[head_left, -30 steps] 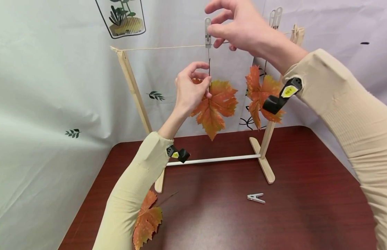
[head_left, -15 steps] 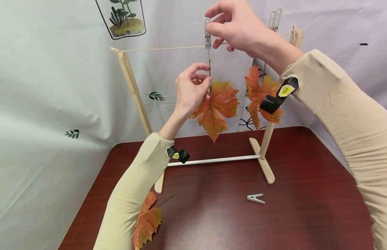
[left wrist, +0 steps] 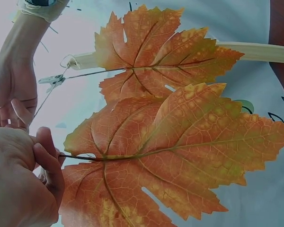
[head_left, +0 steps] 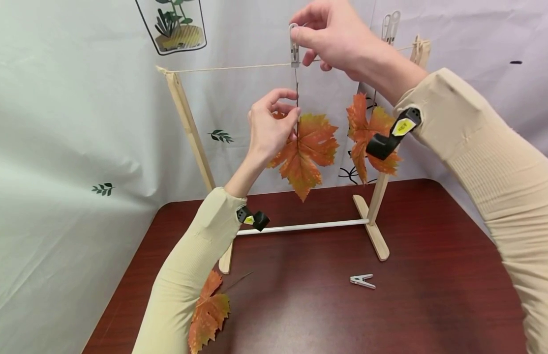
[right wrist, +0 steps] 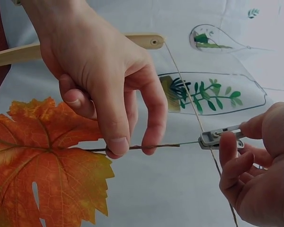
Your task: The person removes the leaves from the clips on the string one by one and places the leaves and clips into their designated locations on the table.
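My left hand (head_left: 270, 123) pinches the brown stem (right wrist: 92, 150) of an orange artificial maple leaf (head_left: 306, 157), which hangs tip down. Above it, my right hand (head_left: 340, 42) holds the upper end of a grey clothespin (head_left: 294, 51) between thumb and fingers. In the right wrist view, the lower end of the clothespin (right wrist: 213, 138) sits at the string (right wrist: 185, 87). A thin wire runs from the stem's end to its jaws. Another orange leaf (head_left: 367, 132) hangs further right, below a pair of clothespins (head_left: 391, 27) partly hidden by my right hand.
The string ties to two wooden posts (head_left: 187, 123), joined low down by a white rod (head_left: 309, 227). A loose clothespin (head_left: 362, 280) lies on the dark red table (head_left: 300, 305). Another leaf (head_left: 209, 312) lies at front left, partly under my left sleeve. A printed cloth (head_left: 114, 123) hangs behind.
The fingers of my right hand have drawn in from spread to close around the top of the clothespin. My left hand and the leaf have barely moved.
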`<control>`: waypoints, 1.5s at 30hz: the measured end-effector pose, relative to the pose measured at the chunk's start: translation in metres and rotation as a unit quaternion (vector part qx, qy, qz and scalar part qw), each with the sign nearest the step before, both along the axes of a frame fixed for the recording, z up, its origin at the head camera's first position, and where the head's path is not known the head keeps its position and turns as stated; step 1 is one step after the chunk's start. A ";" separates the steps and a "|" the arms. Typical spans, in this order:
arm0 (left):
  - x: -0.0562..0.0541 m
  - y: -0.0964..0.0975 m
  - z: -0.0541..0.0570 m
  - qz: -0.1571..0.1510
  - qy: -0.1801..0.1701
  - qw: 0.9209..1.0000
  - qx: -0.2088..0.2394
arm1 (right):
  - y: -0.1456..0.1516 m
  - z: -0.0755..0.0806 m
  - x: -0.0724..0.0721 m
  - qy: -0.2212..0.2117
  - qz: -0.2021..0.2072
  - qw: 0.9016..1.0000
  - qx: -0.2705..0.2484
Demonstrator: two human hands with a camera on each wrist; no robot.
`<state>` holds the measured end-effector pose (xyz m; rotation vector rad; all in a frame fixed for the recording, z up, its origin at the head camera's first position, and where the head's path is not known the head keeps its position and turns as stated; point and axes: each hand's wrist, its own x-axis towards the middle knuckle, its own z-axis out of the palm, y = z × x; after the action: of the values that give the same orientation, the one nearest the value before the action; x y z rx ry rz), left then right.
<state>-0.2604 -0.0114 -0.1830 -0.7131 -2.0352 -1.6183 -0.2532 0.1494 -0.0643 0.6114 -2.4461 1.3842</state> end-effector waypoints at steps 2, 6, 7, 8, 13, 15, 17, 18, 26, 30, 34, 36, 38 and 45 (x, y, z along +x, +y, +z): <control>0.000 0.000 0.000 0.002 0.000 1.000 -0.002 | 0.000 0.000 0.000 0.002 0.002 1.000 -0.005; 0.000 0.000 0.001 0.006 0.000 1.000 -0.004 | 0.000 -0.001 0.000 0.008 0.000 1.000 -0.007; -0.001 0.000 0.001 0.006 -0.001 1.000 -0.003 | 0.000 -0.001 0.000 0.011 -0.001 1.000 -0.008; -0.001 0.000 0.002 0.007 0.000 1.000 -0.003 | 0.000 -0.001 0.000 0.012 -0.003 1.000 -0.008; -0.002 0.001 0.004 0.010 0.004 1.000 -0.003 | -0.002 0.000 0.001 0.013 -0.014 1.000 -0.018; -0.002 0.001 0.005 0.010 0.004 1.000 -0.003 | -0.003 0.000 0.001 0.013 -0.017 1.000 -0.021; -0.002 0.001 0.005 0.009 0.002 1.000 -0.002 | -0.004 0.000 0.001 0.013 -0.020 0.999 -0.025; -0.002 0.001 0.005 0.009 0.002 1.000 -0.002 | -0.004 0.000 0.001 0.014 -0.021 0.999 -0.025; -0.001 0.000 0.005 0.010 0.000 1.000 -0.006 | -0.006 0.000 0.002 0.025 -0.036 0.999 -0.030; -0.002 0.001 0.006 0.005 0.005 1.000 -0.005 | -0.006 0.000 0.002 0.029 -0.044 0.998 -0.035; -0.002 0.001 0.006 0.006 0.006 1.000 -0.002 | -0.006 0.000 0.002 0.039 -0.052 0.997 -0.029; -0.002 0.001 0.006 0.008 0.006 1.000 -0.002 | -0.006 0.000 0.002 0.045 -0.056 0.997 -0.026; -0.002 0.001 0.006 0.010 0.008 1.000 -0.004 | -0.006 0.000 0.002 0.050 -0.061 0.997 -0.026; -0.002 0.001 0.006 0.015 0.008 1.000 -0.006 | -0.008 0.001 0.002 0.057 -0.076 0.995 -0.034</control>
<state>-0.2626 -0.0106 -0.1769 -0.6947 -2.0367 -1.5794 -0.2513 0.1419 -0.0636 0.4629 -2.2944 1.3294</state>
